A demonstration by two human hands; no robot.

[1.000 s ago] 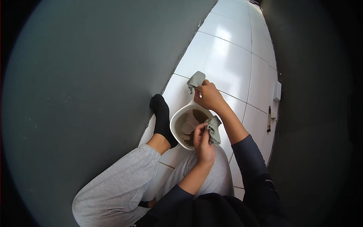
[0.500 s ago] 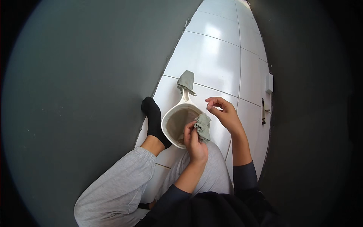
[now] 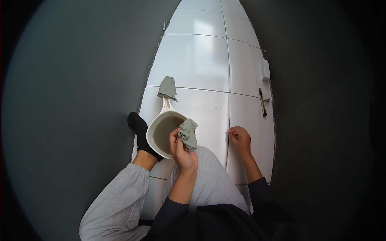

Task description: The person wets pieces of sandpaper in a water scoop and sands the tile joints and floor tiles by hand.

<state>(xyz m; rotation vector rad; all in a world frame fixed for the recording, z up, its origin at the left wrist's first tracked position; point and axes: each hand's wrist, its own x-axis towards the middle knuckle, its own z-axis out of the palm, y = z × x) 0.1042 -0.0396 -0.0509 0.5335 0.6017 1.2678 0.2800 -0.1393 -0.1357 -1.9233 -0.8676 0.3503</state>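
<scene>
My left hand (image 3: 184,154) grips a crumpled grey-green cloth (image 3: 188,135) at the near right rim of a white water dipper (image 3: 150,140). Murky brownish water (image 3: 165,130) stands inside the dipper, whose handle points away from me. Another grey-green cloth (image 3: 167,87) is draped over the handle's end. To the right, my right hand (image 3: 240,140) is low over the white tiles, its thumb and fingertips pinched together near a tile seam. Whatever may be between those fingertips is too small to make out.
Dark grey walls (image 3: 80,100) flank the narrow tiled floor (image 3: 193,60). By the right wall lie a black and tan cutter-like tool (image 3: 262,102) and a white block (image 3: 265,70). My black-socked foot (image 3: 140,130) is beside the dipper, left of my grey-trousered knee (image 3: 209,172).
My right hand has moved away from the cloth, down and right toward the floor. The left hand still holds the cloth by the dipper. The whole view has shifted, with the floor now further left.
</scene>
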